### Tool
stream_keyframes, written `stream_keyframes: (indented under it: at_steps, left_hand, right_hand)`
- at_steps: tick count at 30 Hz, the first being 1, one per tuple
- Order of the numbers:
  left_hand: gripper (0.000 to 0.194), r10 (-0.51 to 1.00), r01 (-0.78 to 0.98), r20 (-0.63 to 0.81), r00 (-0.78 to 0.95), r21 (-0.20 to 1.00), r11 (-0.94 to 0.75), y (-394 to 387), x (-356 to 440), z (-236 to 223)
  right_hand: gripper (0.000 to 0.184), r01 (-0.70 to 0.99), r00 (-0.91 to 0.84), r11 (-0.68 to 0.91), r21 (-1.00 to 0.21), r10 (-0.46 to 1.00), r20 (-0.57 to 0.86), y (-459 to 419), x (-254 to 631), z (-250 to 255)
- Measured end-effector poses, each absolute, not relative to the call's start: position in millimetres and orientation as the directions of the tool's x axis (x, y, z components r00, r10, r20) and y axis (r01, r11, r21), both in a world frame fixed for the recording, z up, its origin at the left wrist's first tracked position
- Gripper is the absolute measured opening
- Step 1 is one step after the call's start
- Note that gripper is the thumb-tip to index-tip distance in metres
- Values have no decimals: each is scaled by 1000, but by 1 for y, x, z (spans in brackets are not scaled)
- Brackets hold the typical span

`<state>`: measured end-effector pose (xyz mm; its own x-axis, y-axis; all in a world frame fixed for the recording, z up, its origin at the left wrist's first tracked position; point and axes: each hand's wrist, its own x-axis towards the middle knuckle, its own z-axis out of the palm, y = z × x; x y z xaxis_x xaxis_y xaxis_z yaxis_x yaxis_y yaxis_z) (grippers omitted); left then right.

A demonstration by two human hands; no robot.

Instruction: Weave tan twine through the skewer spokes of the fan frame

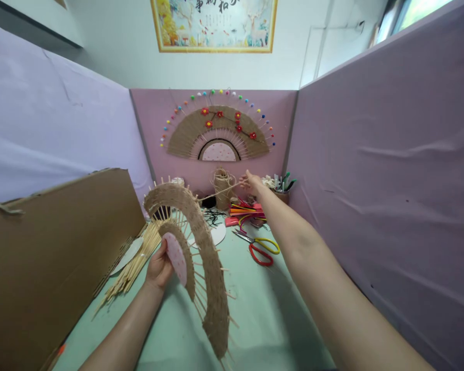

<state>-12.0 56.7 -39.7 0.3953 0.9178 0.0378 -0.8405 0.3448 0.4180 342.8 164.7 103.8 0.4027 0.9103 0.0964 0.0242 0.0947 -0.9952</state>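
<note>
My left hand (160,269) grips a half-round fan (209,257) by its pink-patterned cardboard centre, holding it tilted above the table. Thin sticks radiate from that centre, and a wide band of brown twine is woven across them, with the stick tips poking out past it. From the fan's upper edge a strand of twine (216,194) runs taut to my right hand (249,182), whose fingers are pinched around it. Behind the strand stands a twine spool (223,186), close to my right hand. Whether the strand comes from that spool cannot be made out.
Scissors (258,247) with red and yellow handles lie on the green table (263,319). Bamboo sticks (133,265) and a cardboard sheet (62,257) are at left. Coloured strips (245,210) and a pen holder (281,195) sit behind. A finished-looking fan (185,134) hangs on the back panel.
</note>
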Motion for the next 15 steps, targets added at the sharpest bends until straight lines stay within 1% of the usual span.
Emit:
stream_keyframes:
  at_steps: [2,4,5,6,8,10,13,14,15]
  left_hand:
    - [46,917,-848,57,395,406,340,57,-15,-36]
    - [46,930,-866,62,363,391,312,56,-17,-28]
    - [46,943,-878,58,329,386,282,55,-16,-23]
    - [45,956,-889,47,289,384,250,53,-15,-17]
    - [45,979,-908,30,202,380,176,49,-12,-4]
    - [45,990,-925,42,136,364,111,44,-7,7]
    - [46,990,-928,70,119,364,86,36,-2,17]
    - [46,991,-927,70,114,367,80,35,-1,18]
    - [46,992,-926,67,106,371,74,34,-1,19]
  right_hand:
    - [33,46,447,182,-982,875,184,169,347,126]
    - [31,84,492,263,-961,828,270,172,356,154]
    - [32,120,512,311,-943,794,327,172,361,170]
    - [34,210,532,387,-898,725,437,170,366,185]
    - [39,397,529,504,-767,558,640,157,372,216]
    - [44,543,482,559,-627,404,778,131,373,243]
    - [54,667,451,599,-442,148,880,73,367,276]
    - [59,696,420,623,-357,50,906,52,364,284]
    - [67,695,391,658,-290,-8,920,31,362,290]
